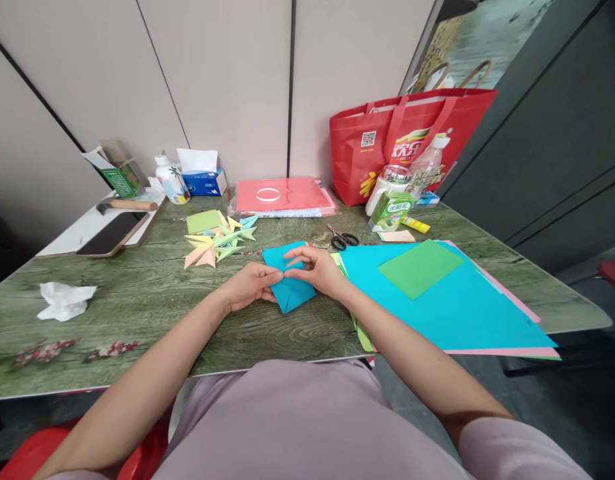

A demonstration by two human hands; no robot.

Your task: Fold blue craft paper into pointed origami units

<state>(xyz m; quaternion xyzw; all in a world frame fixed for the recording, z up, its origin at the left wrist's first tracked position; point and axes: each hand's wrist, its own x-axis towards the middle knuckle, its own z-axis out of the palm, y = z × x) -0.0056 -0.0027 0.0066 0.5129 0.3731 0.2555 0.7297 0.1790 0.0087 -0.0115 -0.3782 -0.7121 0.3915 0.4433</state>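
A folded piece of blue paper (290,291) is held just above the table, its lower end coming to a point and creases showing on its face. My left hand (254,285) grips its left edge, thumb on top and fingers underneath. From the right, my right hand (314,268) reaches over the paper, thumb and fingertips at its middle near my left thumb; its fingers are bent and partly apart. Folded paper pieces (220,240) in pastel green, yellow, peach and blue lie behind my left hand. Black-handled scissors (343,238) rest behind my right hand.
Large blue sheets (427,313) with a green square (420,268) on top lie at right. Behind stand a red bag (360,160), a green carton (391,212) and a red paper pack (282,197). At left are a phone (112,233), a hammer (130,205) and a crumpled tissue (64,301).
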